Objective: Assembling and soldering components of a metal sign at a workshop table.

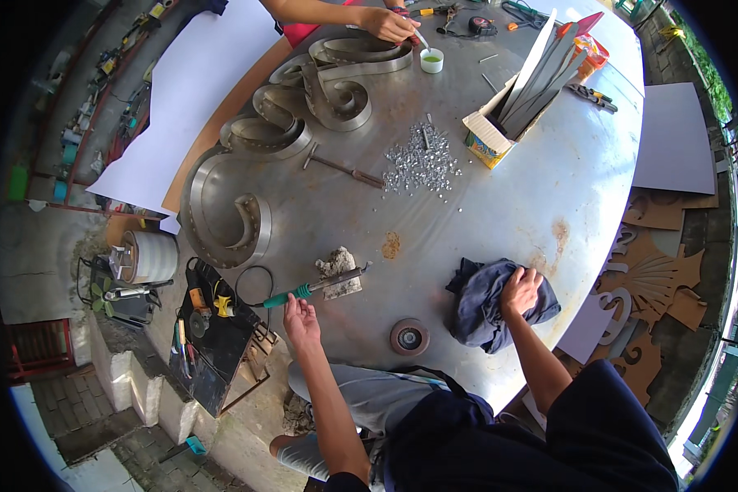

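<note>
My left hand point(302, 321) is turned partly palm up at the near left of the metal table. Its fingers are at the green handle of a soldering iron point(299, 293), whose metal barrel lies across a rough pale block point(339, 272). At the right, my right hand point(521, 293) grips a bunched dark cloth point(488, 303) on the tabletop. Between my hands lies a round abrasive disc point(409, 337). Curved metal strip shapes point(221, 238) stand on edge at the left and far side. A pile of small shiny metal pieces point(422, 160) lies near the middle.
Across the metal table point(435, 238), another person's hand point(389, 26) holds a brush-like tool over a small white cup point(431, 61). A T-handled tool point(344, 168) lies beside the metal shapes. A box of metal strips point(500, 123) stands far right. Tools fill a black stand point(209, 336) at left.
</note>
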Demonstrator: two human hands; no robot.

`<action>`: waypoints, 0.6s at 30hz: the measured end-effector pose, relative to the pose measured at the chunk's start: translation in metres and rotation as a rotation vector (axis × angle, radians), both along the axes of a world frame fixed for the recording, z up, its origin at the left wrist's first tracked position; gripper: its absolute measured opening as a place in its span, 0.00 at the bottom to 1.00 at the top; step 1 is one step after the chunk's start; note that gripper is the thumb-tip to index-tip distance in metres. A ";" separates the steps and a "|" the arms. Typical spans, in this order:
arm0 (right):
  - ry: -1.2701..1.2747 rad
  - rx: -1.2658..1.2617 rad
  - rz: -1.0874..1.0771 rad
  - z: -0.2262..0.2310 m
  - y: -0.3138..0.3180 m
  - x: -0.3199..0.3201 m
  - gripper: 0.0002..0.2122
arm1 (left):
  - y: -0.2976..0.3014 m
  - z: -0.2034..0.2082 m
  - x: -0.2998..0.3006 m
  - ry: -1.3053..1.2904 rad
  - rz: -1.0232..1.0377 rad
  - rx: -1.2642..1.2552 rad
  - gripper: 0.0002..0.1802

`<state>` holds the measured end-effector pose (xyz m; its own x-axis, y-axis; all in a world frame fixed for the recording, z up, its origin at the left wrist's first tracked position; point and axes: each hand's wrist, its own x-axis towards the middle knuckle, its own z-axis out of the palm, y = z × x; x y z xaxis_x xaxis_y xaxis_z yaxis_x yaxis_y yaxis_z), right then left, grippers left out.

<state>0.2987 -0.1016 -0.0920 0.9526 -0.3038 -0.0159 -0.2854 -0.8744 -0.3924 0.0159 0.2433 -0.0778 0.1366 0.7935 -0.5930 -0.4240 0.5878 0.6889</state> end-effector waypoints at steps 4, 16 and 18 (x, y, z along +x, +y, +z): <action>0.011 -0.009 -0.010 0.000 -0.001 0.002 0.14 | -0.005 0.008 0.008 -0.006 0.009 -0.010 0.07; 0.000 -0.012 -0.007 0.000 -0.001 0.000 0.14 | -0.005 0.011 0.017 0.031 0.033 0.001 0.14; -0.002 -0.016 -0.006 0.000 -0.001 0.001 0.14 | -0.006 0.016 0.023 0.060 0.018 -0.001 0.15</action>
